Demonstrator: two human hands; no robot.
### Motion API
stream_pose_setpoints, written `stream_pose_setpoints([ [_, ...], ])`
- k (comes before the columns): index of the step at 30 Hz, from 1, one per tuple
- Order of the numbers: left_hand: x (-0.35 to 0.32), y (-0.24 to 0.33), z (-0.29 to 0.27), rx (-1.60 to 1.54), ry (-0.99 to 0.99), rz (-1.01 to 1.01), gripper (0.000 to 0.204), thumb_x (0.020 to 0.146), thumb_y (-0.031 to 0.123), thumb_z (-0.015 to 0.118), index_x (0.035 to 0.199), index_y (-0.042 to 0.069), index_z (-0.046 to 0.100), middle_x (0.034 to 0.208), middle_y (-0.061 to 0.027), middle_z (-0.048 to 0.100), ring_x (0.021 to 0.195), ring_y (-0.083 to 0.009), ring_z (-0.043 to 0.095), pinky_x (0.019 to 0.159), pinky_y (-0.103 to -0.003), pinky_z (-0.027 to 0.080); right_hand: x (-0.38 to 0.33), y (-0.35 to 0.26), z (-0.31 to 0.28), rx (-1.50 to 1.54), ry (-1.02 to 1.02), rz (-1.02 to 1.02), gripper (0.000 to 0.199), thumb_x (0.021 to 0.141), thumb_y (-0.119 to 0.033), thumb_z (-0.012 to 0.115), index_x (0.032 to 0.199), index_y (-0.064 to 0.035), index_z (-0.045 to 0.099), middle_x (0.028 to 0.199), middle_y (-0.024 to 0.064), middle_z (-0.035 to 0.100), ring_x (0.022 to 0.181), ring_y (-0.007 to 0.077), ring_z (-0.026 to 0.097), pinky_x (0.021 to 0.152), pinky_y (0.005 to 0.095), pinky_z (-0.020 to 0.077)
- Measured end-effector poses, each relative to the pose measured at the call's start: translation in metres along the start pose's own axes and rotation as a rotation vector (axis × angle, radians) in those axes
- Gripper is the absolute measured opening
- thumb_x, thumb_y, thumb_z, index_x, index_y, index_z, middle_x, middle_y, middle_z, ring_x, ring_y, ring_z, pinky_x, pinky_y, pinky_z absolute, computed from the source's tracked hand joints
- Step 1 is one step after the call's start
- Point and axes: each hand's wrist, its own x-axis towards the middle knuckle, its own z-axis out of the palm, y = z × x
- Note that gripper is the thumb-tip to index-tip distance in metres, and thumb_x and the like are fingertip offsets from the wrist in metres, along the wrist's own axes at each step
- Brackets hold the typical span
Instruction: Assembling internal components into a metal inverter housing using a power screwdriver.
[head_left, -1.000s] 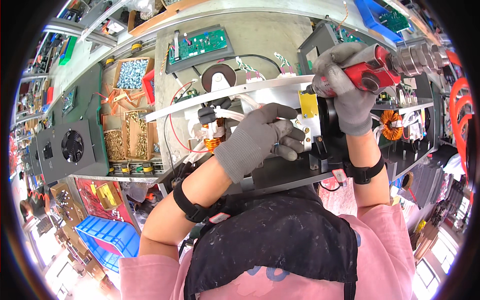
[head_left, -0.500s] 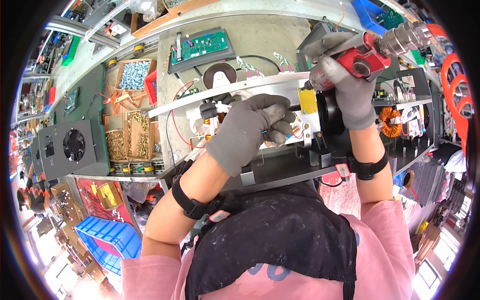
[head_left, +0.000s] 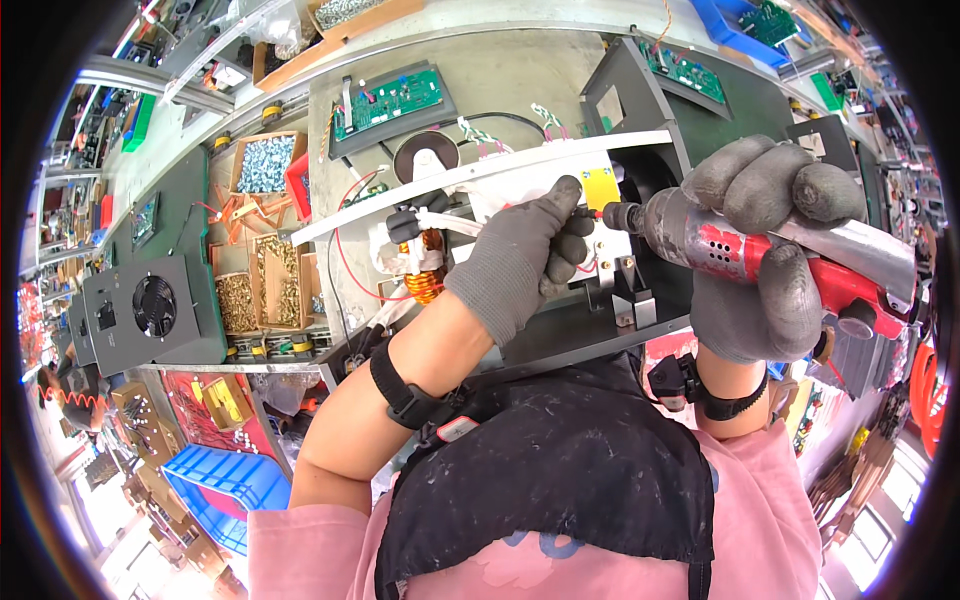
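My right hand [head_left: 785, 300], in a grey glove, grips a red and silver power driver [head_left: 728, 250] held almost level, nose to the left. Its tip points at a small spot beside the yellow label [head_left: 600, 188] on an upright plate in a dark metal chassis [head_left: 545, 338]. Close by that tip, my gloved left hand [head_left: 525, 250] has its fingers curled and pinched together; what lies in them, if anything, is hidden. Left of this hand sit a copper-wound coil [head_left: 425, 286] and white-sleeved cables. A long pale metal strip [head_left: 480, 172] runs along the chassis behind both hands.
A green circuit board [head_left: 400, 98] on a dark plate lies at the back. Boxes of blue-silver [head_left: 266, 165] and brass-coloured fasteners [head_left: 280, 285] stand at left, near a grey panel with a fan [head_left: 153, 305]. A blue crate [head_left: 225, 485] is lower left.
My right hand has come down and swung the driver round, bringing its nose near my left fingers. The left hand has shifted slightly, its fingers now closer to the yellow label.
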Motion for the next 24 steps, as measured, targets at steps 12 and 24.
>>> stream_pose_setpoints([
  [12,-0.002,0.0,0.0,0.407,0.044,-0.057,0.073,0.093,0.06,0.021,0.083,-0.001,0.059,0.052,-0.0036,0.048,0.037,-0.009,0.037,0.036,-0.022,0.029,-0.011,0.011,-0.013,-0.092,0.158,0.158,0.034,0.077,-0.005,0.06,0.108,-0.0005,0.048,0.083,0.0144,0.058,0.073,0.0209,0.057,0.065,0.0327,0.0491],
  [24,-0.002,0.005,0.002,0.549,0.054,-0.079,0.068,0.094,0.057,0.025,0.082,0.001,0.061,0.054,-0.004,0.05,0.041,-0.0082,0.039,0.041,-0.022,0.032,-0.027,0.048,-0.026,-0.16,0.178,0.159,0.028,0.074,0.009,0.061,0.098,0.0012,0.05,0.083,0.0123,0.062,0.073,0.0151,0.06,0.062,0.0266,0.0507],
])
